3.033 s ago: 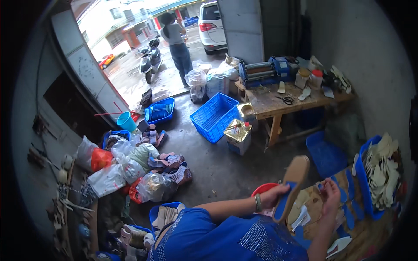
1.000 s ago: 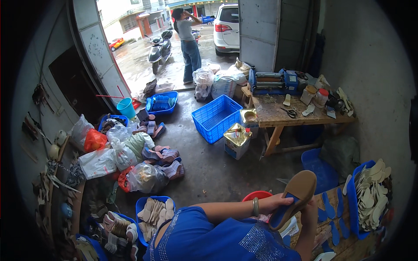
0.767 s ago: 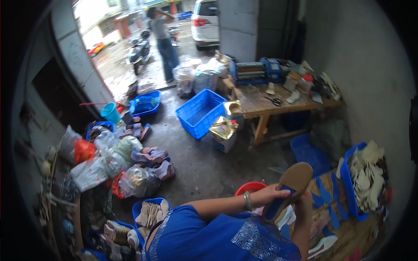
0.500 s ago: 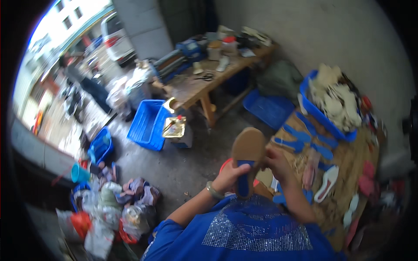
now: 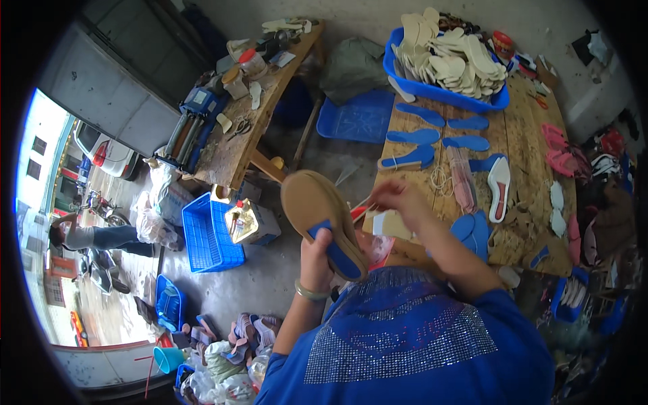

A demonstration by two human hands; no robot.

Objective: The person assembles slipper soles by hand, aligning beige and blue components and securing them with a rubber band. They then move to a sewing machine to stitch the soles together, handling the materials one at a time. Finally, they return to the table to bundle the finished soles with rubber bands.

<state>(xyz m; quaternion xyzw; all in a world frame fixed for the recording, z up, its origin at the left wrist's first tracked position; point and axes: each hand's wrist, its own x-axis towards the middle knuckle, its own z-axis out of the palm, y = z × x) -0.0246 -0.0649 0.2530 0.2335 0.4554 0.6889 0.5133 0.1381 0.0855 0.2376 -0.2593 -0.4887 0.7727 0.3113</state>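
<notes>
My left hand (image 5: 314, 262) grips a pair or small stack of tan shoe soles (image 5: 316, 202), tilted upright, with its thumb over the blue patch on the front face. To the right of the soles, my right hand (image 5: 403, 204) is raised with fingers pinched together. A thin pale cord (image 5: 361, 204) runs from beside the soles to those fingertips. Below the right hand lies a cream-coloured piece (image 5: 391, 225). Several blue insoles (image 5: 413, 136) lie in rows on the wooden table (image 5: 418, 185), near a white insole with a red mark (image 5: 499, 189) and a bundle of string (image 5: 462, 177).
A blue basin (image 5: 466, 101) heaped with cream insoles stands at the table's far end. On the left are a workbench (image 5: 233, 152) with a roller machine, a blue crate (image 5: 214, 253) and a square tin (image 5: 246, 221). Bagged footwear (image 5: 233, 364) covers the floor at lower left.
The view has swung to the right, bringing more of the table in. My right hand has drawn away from the soles, with a cord now between. The left hand keeps its grip.
</notes>
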